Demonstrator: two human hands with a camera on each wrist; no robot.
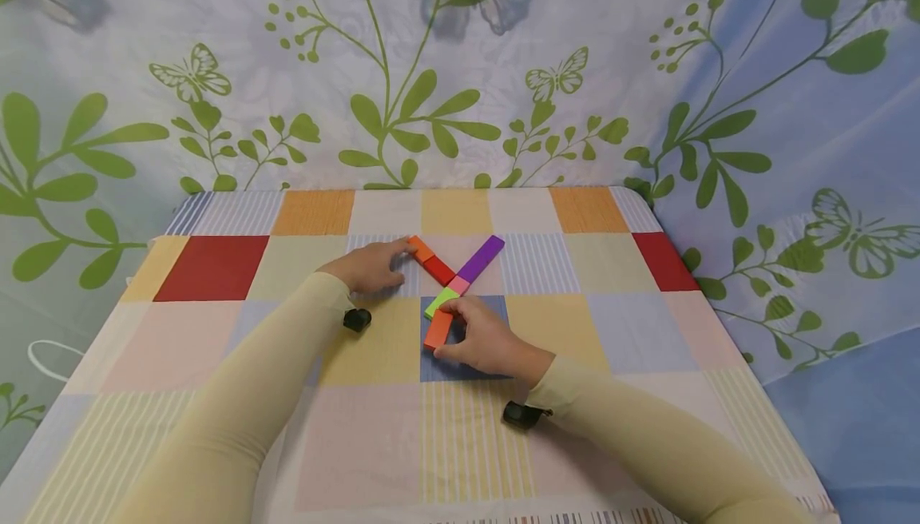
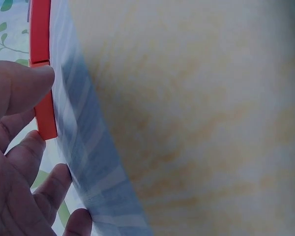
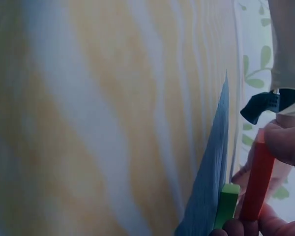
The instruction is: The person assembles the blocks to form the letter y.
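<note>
table [image 1: 216,428]: checked cloth over the whole top, far edge meets a leaf-print curtain [image 1: 460,69], left and right edges both in view, near edge cut off by the frame.
blocks: flat on the cloth at centre, laid as crossing diagonals. Orange block [image 1: 420,248] and red block [image 1: 438,270] run end to end from far left toward centre. Purple block [image 1: 480,259] runs from far right toward centre, a small pink block [image 1: 458,285] at its near end, then a green block [image 1: 440,302]. A second orange block [image 1: 438,330] lies at the near end, angled off the green one, touching it or just beside it.
left hand [image 1: 370,267]: resting on the cloth at the far-left orange block, fingertips against its end; left wrist view shows a fingertip [image 2: 24,86] pressing the block's [image 2: 45,115] side, fingers fairly straight, no wrap round it.
right hand [image 1: 485,338]: pinches the near orange block between thumb and fingers; right wrist view shows that block [image 3: 258,182] held at both ends, green block [image 3: 227,204] just beside it.
open room: wide bare cloth left, right and near of the blocks; less on the far side, toward the curtain.
edges: blocks sit well apart from every table edge.
containers: cannot see any in these views; blocks lie loose on the cloth.
sleeves: pale sleeves on both forearms, a small black wrist unit [image 1: 357,319] under each wrist.
</note>
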